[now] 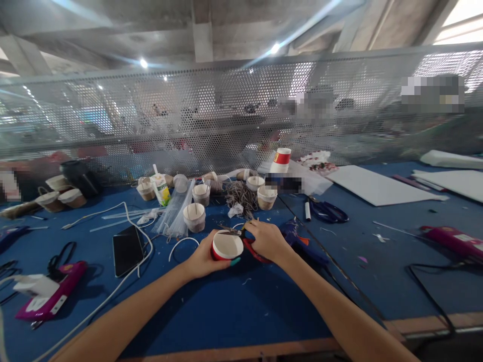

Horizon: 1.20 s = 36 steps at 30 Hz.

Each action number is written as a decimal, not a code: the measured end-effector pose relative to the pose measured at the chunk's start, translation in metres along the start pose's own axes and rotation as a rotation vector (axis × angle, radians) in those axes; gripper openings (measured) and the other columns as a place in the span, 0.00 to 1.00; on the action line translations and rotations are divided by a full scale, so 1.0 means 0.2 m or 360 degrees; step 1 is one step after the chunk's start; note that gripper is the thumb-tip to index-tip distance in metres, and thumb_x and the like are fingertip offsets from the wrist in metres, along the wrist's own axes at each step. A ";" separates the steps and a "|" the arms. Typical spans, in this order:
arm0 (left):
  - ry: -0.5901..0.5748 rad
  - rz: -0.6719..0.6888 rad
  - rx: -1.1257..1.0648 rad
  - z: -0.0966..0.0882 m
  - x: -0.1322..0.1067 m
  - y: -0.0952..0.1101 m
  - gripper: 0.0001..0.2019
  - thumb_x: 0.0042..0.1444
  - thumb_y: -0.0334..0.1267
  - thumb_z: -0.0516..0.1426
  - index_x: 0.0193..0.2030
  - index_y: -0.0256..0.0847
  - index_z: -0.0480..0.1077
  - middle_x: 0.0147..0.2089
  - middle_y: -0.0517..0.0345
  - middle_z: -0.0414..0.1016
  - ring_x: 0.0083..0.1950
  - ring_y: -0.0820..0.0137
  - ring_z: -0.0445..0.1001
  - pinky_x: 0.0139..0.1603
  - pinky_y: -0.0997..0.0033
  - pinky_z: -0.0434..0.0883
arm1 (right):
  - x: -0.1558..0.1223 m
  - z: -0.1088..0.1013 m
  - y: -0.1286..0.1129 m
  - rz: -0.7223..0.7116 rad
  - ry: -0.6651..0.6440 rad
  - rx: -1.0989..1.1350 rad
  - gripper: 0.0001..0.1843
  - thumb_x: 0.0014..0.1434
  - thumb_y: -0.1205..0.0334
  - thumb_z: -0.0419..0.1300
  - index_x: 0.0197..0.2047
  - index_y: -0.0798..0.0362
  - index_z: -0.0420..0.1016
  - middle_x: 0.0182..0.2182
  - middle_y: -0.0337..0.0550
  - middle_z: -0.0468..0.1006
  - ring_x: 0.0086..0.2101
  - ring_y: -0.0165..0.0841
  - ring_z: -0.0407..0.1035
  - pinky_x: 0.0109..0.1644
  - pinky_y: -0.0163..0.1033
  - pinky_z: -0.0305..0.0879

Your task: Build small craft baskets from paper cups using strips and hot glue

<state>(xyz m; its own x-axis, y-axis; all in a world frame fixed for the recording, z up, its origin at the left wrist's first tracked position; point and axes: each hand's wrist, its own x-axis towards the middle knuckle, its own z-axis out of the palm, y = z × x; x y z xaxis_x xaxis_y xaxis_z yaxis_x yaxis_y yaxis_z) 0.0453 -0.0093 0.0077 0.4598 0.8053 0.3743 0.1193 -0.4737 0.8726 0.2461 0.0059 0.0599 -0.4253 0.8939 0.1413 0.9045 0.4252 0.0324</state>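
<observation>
My left hand is wrapped round a red and white paper cup, its open mouth tilted up toward me. In my right hand is a pair of scissors with red handles, and their blades lie at the cup's far rim. Whether the blades are cutting into the rim I cannot tell. Just beyond the cup stands a white wrapped cup. A blue glue gun lies to the right of my right hand.
Several wrapped cups, a bundle of brown cord and clear glue sticks lie ahead. A phone, a white cable and a purple power strip are left. Blue scissors, white boards and a purple tool are right.
</observation>
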 end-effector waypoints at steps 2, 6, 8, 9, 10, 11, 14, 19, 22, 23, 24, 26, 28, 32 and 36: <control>-0.0005 -0.0001 -0.0012 0.00 0.00 0.00 0.29 0.41 0.39 0.64 0.51 0.38 0.61 0.48 0.49 0.70 0.49 0.63 0.69 0.53 0.61 0.65 | 0.00 0.00 0.00 -0.0007 -0.0014 -0.0003 0.15 0.51 0.66 0.52 0.42 0.54 0.72 0.38 0.47 0.76 0.38 0.37 0.70 0.36 0.35 0.59; -0.0020 -0.0022 -0.0057 0.00 0.00 0.01 0.29 0.41 0.40 0.63 0.51 0.37 0.61 0.48 0.50 0.70 0.49 0.63 0.69 0.53 0.61 0.65 | 0.00 -0.01 0.00 0.0002 -0.0053 0.0001 0.16 0.49 0.69 0.52 0.41 0.54 0.73 0.37 0.47 0.77 0.38 0.37 0.70 0.35 0.35 0.58; -0.0034 -0.0034 -0.0084 0.00 0.00 0.02 0.28 0.41 0.40 0.63 0.50 0.37 0.62 0.47 0.50 0.70 0.49 0.63 0.69 0.52 0.61 0.65 | 0.00 -0.01 0.00 0.0002 -0.0049 0.0016 0.15 0.49 0.69 0.52 0.41 0.54 0.72 0.37 0.47 0.77 0.38 0.37 0.70 0.36 0.35 0.59; -0.0044 -0.0036 -0.0092 0.00 0.00 0.02 0.28 0.41 0.40 0.63 0.50 0.37 0.62 0.47 0.50 0.70 0.49 0.63 0.69 0.52 0.62 0.65 | -0.01 -0.01 0.00 -0.0011 -0.0040 0.0024 0.15 0.50 0.68 0.52 0.42 0.54 0.72 0.38 0.47 0.77 0.38 0.37 0.70 0.37 0.35 0.59; -0.0055 -0.0037 -0.0096 0.00 -0.01 0.01 0.28 0.41 0.39 0.63 0.50 0.38 0.62 0.47 0.50 0.70 0.48 0.63 0.69 0.52 0.62 0.65 | -0.01 -0.01 0.00 -0.0033 -0.0029 0.0032 0.15 0.51 0.67 0.52 0.43 0.54 0.72 0.39 0.47 0.76 0.39 0.37 0.70 0.38 0.35 0.59; -0.0067 -0.0035 -0.0096 0.00 -0.01 0.01 0.27 0.41 0.39 0.63 0.50 0.38 0.62 0.47 0.50 0.69 0.48 0.63 0.69 0.51 0.62 0.65 | -0.01 -0.01 0.00 -0.0055 -0.0013 0.0037 0.16 0.51 0.67 0.52 0.43 0.55 0.72 0.40 0.47 0.76 0.40 0.37 0.69 0.39 0.35 0.59; -0.0090 -0.0025 -0.0089 -0.01 -0.01 0.01 0.28 0.41 0.37 0.62 0.51 0.38 0.61 0.48 0.51 0.69 0.48 0.64 0.69 0.51 0.64 0.65 | -0.01 -0.01 -0.02 -0.0095 0.0027 0.0035 0.16 0.54 0.66 0.51 0.45 0.56 0.71 0.41 0.49 0.75 0.41 0.37 0.69 0.42 0.36 0.59; -0.0110 0.0003 -0.0074 -0.01 -0.01 0.02 0.29 0.40 0.33 0.62 0.51 0.38 0.61 0.48 0.50 0.68 0.49 0.63 0.68 0.52 0.63 0.65 | -0.01 -0.01 -0.01 -0.0115 0.0003 0.0020 0.17 0.53 0.69 0.50 0.45 0.56 0.71 0.40 0.49 0.76 0.41 0.37 0.69 0.41 0.36 0.58; -0.0125 -0.0007 -0.0082 -0.01 0.00 0.02 0.28 0.39 0.32 0.62 0.51 0.38 0.62 0.47 0.51 0.69 0.49 0.63 0.68 0.52 0.64 0.65 | -0.01 -0.02 0.00 -0.0101 -0.0025 0.0011 0.16 0.52 0.70 0.50 0.43 0.54 0.72 0.37 0.47 0.76 0.38 0.37 0.70 0.37 0.35 0.58; -0.0131 -0.0014 -0.0088 -0.01 0.00 0.02 0.28 0.39 0.32 0.62 0.51 0.38 0.62 0.47 0.51 0.69 0.48 0.63 0.68 0.52 0.64 0.65 | -0.01 -0.02 0.00 -0.0095 -0.0039 0.0009 0.16 0.51 0.70 0.50 0.42 0.54 0.72 0.36 0.46 0.77 0.37 0.36 0.70 0.36 0.35 0.58; -0.0134 -0.0016 -0.0091 -0.01 -0.01 0.02 0.28 0.39 0.32 0.62 0.51 0.38 0.62 0.47 0.52 0.69 0.48 0.64 0.68 0.51 0.64 0.65 | -0.01 -0.02 0.00 -0.0090 -0.0050 0.0007 0.16 0.51 0.71 0.50 0.42 0.54 0.73 0.36 0.46 0.77 0.36 0.36 0.70 0.35 0.35 0.57; -0.0133 -0.0010 -0.0092 -0.01 -0.01 0.02 0.29 0.39 0.32 0.62 0.51 0.38 0.61 0.47 0.52 0.68 0.47 0.64 0.68 0.51 0.64 0.66 | -0.01 -0.02 0.00 -0.0090 -0.0061 -0.0002 0.16 0.50 0.71 0.50 0.41 0.54 0.73 0.35 0.45 0.77 0.36 0.36 0.70 0.35 0.35 0.57; -0.0142 0.0007 -0.0097 -0.01 -0.01 0.01 0.29 0.39 0.32 0.62 0.52 0.38 0.61 0.48 0.51 0.68 0.48 0.64 0.68 0.51 0.64 0.66 | -0.01 -0.02 -0.01 -0.0098 -0.0048 -0.0021 0.17 0.50 0.72 0.50 0.42 0.54 0.72 0.35 0.46 0.77 0.37 0.36 0.70 0.35 0.35 0.57; -0.0159 0.0033 -0.0061 -0.01 0.00 0.00 0.31 0.39 0.33 0.63 0.52 0.38 0.60 0.49 0.50 0.68 0.49 0.62 0.68 0.53 0.62 0.64 | 0.00 -0.02 -0.02 -0.0126 0.0021 -0.0039 0.18 0.50 0.73 0.49 0.44 0.56 0.71 0.39 0.48 0.76 0.39 0.36 0.69 0.39 0.36 0.58; -0.0175 0.0059 -0.0070 -0.01 0.00 -0.01 0.33 0.38 0.32 0.63 0.53 0.37 0.59 0.50 0.50 0.67 0.51 0.62 0.66 0.55 0.62 0.63 | 0.00 -0.01 -0.01 -0.0135 0.0037 -0.0001 0.17 0.50 0.74 0.49 0.41 0.55 0.72 0.36 0.47 0.77 0.39 0.35 0.69 0.39 0.35 0.58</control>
<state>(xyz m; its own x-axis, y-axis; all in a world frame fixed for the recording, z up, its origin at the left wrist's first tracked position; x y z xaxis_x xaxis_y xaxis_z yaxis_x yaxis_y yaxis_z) 0.0443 -0.0071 0.0062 0.5574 0.7422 0.3720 0.0628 -0.4845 0.8725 0.2436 0.0046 0.0621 -0.4997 0.8511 0.1610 0.8652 0.4993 0.0461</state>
